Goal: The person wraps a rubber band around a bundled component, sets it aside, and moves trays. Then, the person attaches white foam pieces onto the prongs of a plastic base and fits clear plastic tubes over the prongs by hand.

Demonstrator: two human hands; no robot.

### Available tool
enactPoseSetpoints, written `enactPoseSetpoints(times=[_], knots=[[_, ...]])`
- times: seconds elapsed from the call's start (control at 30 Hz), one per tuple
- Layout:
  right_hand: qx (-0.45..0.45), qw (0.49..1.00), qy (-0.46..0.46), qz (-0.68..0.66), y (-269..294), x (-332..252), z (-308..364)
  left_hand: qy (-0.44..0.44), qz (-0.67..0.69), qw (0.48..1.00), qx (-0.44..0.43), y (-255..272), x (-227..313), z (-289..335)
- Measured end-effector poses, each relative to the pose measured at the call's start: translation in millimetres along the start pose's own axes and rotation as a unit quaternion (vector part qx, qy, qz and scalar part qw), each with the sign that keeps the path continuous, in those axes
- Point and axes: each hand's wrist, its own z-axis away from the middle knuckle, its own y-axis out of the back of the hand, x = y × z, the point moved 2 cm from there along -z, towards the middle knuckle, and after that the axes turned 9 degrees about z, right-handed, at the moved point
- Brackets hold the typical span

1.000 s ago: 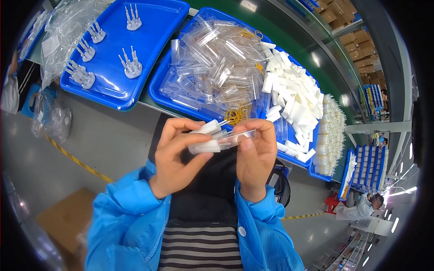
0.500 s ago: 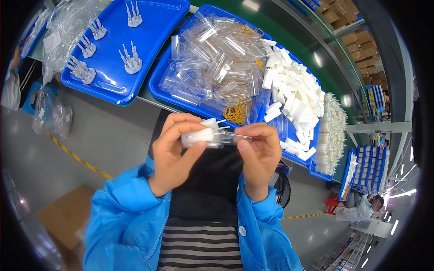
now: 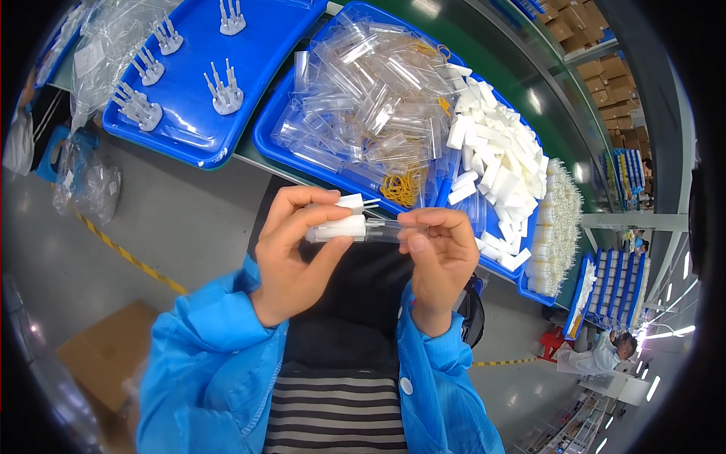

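My left hand (image 3: pixel 287 253) is closed round a white plastic part (image 3: pixel 344 227) with several pale, block-like sections and thin prongs pointing right. Between the fingertips of my right hand (image 3: pixel 440 253) is a clear plastic sleeve (image 3: pixel 384 231), pinched at its right end. Its left end meets the front white section; whether it goes round it or only a prong cannot be made out. Both hands are held in front of my body, just short of the blue tray (image 3: pixel 291 165) heaped with clear plastic sleeves (image 3: pixel 363 83). Fingers hide much of the white part.
Loose white blocks (image 3: pixel 495 155) fill a blue tray to the right, beside densely packed pale pronged parts (image 3: pixel 554 227). On the left, another blue tray (image 3: pixel 193 76) bears several grey pronged stands (image 3: pixel 225 94). Yellow rubber bands (image 3: pixel 401 187) lie among the sleeves. Clear bags (image 3: pixel 113 45) sit far left.
My right hand has shifted slightly right with the clear sleeve, and more of the sleeve shows between the hands. The left hand keeps its grip on the white part. The view has shifted a little.
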Motion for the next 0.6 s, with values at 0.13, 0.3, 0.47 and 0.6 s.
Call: enactPoseSetpoints(times=[0.13,0.3,0.47,0.6], knots=[[0.021,0.998,0.032,0.053,-1.9,1.1,2.7,0.006,-0.003,1.0,-0.003,-0.2,-0.3,0.2],[0.032,0.991,0.04,0.12,-1.3,-3.3,4.5,-0.027,-0.066,0.997,-0.009,2.1,0.2,0.2],[0.0,0.985,0.077,0.157,3.3,-2.1,1.9,-0.012,-0.054,0.998,-0.01,0.8,-0.7,0.4],[0.003,0.99,0.066,0.121,-0.2,-1.8,2.3,-0.031,-0.063,0.997,-0.011,1.3,0.8,0.2]])
